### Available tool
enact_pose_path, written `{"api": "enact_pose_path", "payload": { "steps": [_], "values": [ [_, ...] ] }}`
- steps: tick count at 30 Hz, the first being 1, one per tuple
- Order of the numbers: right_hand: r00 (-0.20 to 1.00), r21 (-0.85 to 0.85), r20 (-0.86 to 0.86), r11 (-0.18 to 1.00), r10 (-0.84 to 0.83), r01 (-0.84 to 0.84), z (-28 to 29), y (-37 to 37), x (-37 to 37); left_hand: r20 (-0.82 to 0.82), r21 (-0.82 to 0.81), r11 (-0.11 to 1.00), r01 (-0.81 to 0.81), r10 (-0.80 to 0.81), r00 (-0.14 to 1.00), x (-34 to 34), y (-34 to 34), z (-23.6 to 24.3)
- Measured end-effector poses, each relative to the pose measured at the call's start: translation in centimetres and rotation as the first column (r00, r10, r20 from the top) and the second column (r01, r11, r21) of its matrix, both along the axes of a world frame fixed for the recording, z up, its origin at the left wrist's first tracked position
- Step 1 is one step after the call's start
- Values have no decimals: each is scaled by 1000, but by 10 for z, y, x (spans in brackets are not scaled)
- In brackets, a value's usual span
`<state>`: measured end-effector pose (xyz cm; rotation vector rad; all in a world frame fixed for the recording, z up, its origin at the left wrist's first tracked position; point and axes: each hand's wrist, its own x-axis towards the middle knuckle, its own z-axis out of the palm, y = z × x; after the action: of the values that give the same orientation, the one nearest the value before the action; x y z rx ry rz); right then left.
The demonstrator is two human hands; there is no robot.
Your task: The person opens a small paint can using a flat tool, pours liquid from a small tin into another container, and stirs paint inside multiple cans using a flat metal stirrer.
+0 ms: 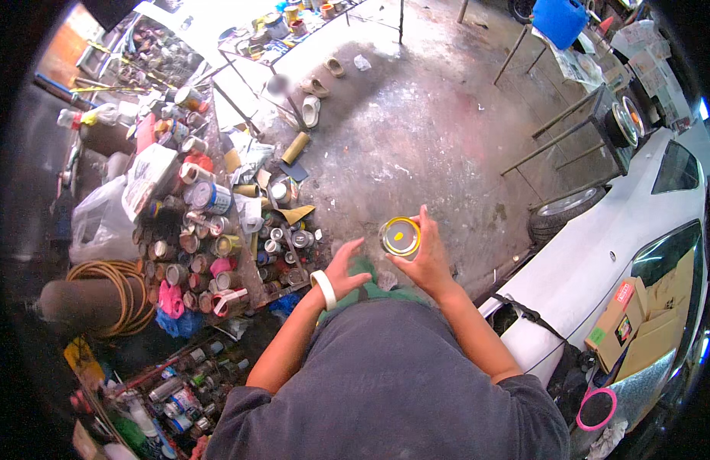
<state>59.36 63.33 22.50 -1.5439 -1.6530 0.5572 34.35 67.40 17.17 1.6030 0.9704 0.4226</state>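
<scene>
My right hand (425, 259) grips a small round tin (400, 236) with a yellow rim, thumb on one side and fingers on the other. Its grey top faces up and carries a yellow spot at the centre. Left of the tin and apart from it, my left hand (345, 274) is empty, its fingers spread and bent toward the tin. Round my left wrist sits a thick cream-white ring (323, 289). Both hands are in front of my waist, above the floor.
To the left, a bench is crowded with paint cans (210, 198), papers and a plastic bag (102, 222). A coiled hose (121, 295) lies near a dark cylinder. A white car body (569, 268) with cardboard boxes (638, 322) stands on the right. Shoes (311, 111) lie on the stained floor ahead.
</scene>
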Motion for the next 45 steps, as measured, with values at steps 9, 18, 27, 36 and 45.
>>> {"api": "enact_pose_path", "payload": {
  "steps": [9,18,27,36,45],
  "values": [
    [984,-134,-148,984,100,-120,-24,157,15,122,378,925,-33,-14,992,66,178,-16],
    [987,-676,123,719,-107,162,-121,298,84,166,125,745,-655,635,755,-4,449,-44],
    [986,-964,-4,263,-164,40,-171,385,113,218,-164,626,-762,777,591,-21,579,-25],
    [968,-824,-26,543,248,-162,-206,641,185,54,-39,582,-812,813,580,30,683,-61],
    [782,-708,8,555,623,-436,-182,912,123,-158,310,539,-783,841,517,34,773,-72]
  ]
}}
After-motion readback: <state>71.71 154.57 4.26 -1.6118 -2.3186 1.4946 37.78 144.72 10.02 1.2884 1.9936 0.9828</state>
